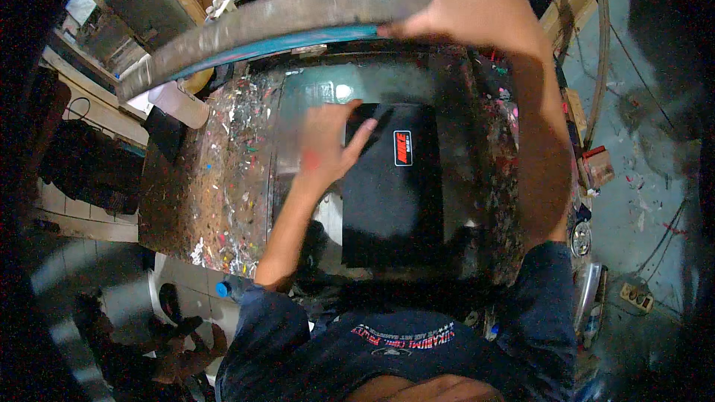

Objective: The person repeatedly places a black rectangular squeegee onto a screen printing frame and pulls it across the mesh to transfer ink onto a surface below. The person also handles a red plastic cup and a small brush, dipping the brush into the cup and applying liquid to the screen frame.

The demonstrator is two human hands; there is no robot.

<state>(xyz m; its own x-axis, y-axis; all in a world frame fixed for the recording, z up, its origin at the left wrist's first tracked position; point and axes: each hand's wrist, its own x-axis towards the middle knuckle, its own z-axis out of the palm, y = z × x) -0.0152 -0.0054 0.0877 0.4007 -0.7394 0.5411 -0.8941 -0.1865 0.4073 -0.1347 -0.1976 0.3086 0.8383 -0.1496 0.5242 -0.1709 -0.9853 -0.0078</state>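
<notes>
A black rectangular piece [391, 208], apparently cloth, lies flat on a dark, glossy board [313, 89]. It bears a small red and white printed label near its upper right. My left hand [331, 138] is at its upper left edge, thumb stretched over the black surface and apart from the forefinger; motion blurs the other fingers. Above the far side of the board, my right hand [477, 0] grips the right end of a raised, grey wooden screen frame [275, 18] with a teal strip along its lower side. The frame is blurred, and part of my right fingers is hidden.
The paint-spattered wooden table [223, 171] surrounds the board. A white tub [179, 104] stands at the left under the frame's end. A blue cap [223, 289] is by the near left edge. A power strip [637, 298] lies on the floor at right. Another person [156, 350] sits lower left.
</notes>
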